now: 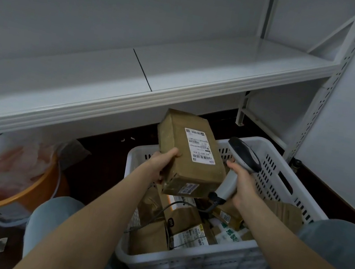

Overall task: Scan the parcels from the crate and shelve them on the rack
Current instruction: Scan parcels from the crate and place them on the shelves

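Note:
My left hand (162,163) grips a brown cardboard parcel (177,143) by its near left edge, holding it above the white plastic crate (283,176), white shipping label facing up. My right hand (240,183) grips the handle of a grey and black barcode scanner (242,155), whose head sits just right of the parcel's label. Its cable drops into the crate. Several more brown parcels (182,220) lie in the crate. The white rack shelf (183,69) stretches across in front, with nothing on it.
An orange basin (26,190) covered with clear plastic wrap sits on the dark floor at the left, under the shelf. A perforated white rack upright (338,75) rises at the right. My knees in blue jeans flank the crate.

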Action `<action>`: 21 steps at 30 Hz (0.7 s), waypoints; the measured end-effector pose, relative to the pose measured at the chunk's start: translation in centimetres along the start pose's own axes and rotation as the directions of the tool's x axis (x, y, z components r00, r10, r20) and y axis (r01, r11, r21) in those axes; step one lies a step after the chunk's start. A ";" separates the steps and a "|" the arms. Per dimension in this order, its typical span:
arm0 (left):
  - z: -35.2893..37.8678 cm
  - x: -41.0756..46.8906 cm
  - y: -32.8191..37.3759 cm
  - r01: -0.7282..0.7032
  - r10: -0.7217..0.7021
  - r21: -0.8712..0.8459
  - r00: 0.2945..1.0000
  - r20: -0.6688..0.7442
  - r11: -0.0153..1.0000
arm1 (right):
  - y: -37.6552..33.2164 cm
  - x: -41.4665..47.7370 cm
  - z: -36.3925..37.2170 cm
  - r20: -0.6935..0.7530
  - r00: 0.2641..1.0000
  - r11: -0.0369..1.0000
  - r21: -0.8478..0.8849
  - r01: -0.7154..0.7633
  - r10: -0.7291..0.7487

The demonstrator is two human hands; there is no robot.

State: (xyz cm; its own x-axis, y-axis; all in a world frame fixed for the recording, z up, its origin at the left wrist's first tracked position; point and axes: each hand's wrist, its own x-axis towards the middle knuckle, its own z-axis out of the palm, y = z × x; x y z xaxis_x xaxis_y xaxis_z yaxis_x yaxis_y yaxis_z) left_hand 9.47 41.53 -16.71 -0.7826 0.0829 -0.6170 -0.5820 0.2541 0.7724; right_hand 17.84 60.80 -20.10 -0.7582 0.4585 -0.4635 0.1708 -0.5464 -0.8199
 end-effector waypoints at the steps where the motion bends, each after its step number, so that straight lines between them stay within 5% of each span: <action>1: 0.0 -0.1 -0.2 -0.029 0.029 0.006 1.000 0.010 1.000 | 0.2 0.0 -0.2 0.005 1.000 1.000 0.003 -0.014 0.014; 6: 0.0 -0.6 0.2 -0.186 0.187 0.144 0.982 0.006 0.972 | 0.5 -0.5 -1.2 0.082 0.990 0.993 0.011 -0.114 0.113; 13: 2.5 0.2 3.4 -0.177 0.252 0.470 0.962 -0.102 0.865 | 1.7 -1.1 -0.9 0.198 0.944 0.957 0.070 -0.281 0.263; 21: 1.4 -1.7 5.6 -0.373 0.329 0.406 0.928 0.176 0.834 | 1.3 -0.5 -0.6 0.185 0.927 0.926 0.133 -0.352 0.326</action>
State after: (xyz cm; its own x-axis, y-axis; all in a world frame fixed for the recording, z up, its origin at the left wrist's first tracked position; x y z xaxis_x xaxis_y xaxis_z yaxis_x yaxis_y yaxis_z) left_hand 7.81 44.17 -11.55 -0.8786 0.3302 -0.3450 -0.1043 0.5722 0.8134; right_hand 18.82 60.29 -21.16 -0.7640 0.1175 -0.6344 0.3411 -0.7611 -0.5517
